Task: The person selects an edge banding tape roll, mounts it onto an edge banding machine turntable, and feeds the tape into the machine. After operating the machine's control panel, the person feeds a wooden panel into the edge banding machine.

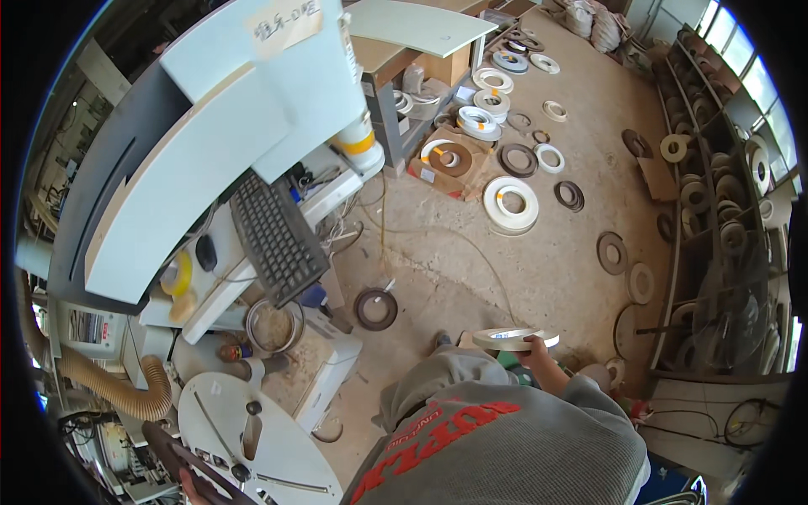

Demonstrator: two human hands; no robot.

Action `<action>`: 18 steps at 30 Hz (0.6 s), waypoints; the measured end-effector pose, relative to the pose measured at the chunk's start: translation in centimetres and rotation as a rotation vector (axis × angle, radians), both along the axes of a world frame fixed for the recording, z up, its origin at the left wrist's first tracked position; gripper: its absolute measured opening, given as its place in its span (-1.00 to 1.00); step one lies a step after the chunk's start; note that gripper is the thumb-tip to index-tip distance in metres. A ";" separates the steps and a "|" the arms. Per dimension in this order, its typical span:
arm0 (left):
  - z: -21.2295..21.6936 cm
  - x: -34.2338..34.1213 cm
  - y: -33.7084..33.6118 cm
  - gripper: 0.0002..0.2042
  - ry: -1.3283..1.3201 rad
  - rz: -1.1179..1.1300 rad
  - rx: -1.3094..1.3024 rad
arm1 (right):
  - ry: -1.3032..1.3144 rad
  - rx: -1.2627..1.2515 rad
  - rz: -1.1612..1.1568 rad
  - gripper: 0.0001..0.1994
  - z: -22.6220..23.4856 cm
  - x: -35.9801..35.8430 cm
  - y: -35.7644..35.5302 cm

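In my right hand is a white roll of edge banding, held nearly flat beside my body with the fingers closed on its rim. My left hand shows only in part at the lower left. Its fingers are closed on a dark brown coil of edge banding, which is tilted and cut off by the picture's edge. Under and beside that coil lies a pale round disc with slots and black knobs, part of the machine on the left.
A keyboard and mouse sit on the machine's shelf. Several banding rolls, such as a large white one and a brown one, lie on the floor. A cable crosses it. A rack full of rolls stands right.
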State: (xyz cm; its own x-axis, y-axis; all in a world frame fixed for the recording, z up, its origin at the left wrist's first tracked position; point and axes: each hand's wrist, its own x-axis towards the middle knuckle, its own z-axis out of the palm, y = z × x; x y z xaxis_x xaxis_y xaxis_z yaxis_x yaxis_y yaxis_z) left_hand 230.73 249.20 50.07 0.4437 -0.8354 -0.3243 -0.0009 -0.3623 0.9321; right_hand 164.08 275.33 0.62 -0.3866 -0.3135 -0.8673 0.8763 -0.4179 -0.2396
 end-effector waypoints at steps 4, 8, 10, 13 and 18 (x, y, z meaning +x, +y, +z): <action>3.7 -1.6 4.7 -0.46 -0.350 -0.234 0.094 | 0.009 0.033 -0.010 -0.26 1.6 -7.4 -3.9; -0.9 -10.2 2.1 -0.43 0.509 -0.510 0.278 | 0.026 0.071 -0.029 -0.25 2.5 -12.7 -4.7; -3.9 -20.3 -2.6 -0.45 0.578 -0.641 0.330 | 0.038 0.095 -0.062 -0.24 2.7 -15.3 -7.9; -8.0 -31.9 -10.3 -0.33 0.535 -1.013 0.538 | 0.068 0.110 -0.067 -0.23 3.6 -19.7 -10.6; -12.0 -50.5 -21.7 -0.33 0.391 -1.474 0.479 | 0.017 0.056 -0.206 -0.19 8.2 -25.2 -8.0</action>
State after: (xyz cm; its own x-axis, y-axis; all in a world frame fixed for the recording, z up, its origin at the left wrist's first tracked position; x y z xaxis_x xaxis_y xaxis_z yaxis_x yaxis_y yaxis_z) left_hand 180.19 227.50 38.03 -0.7913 -0.2317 -0.5658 -0.3982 -0.5070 0.7645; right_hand 138.86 267.37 8.86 -0.4524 -0.1779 -0.8739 0.7695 -0.5731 -0.2817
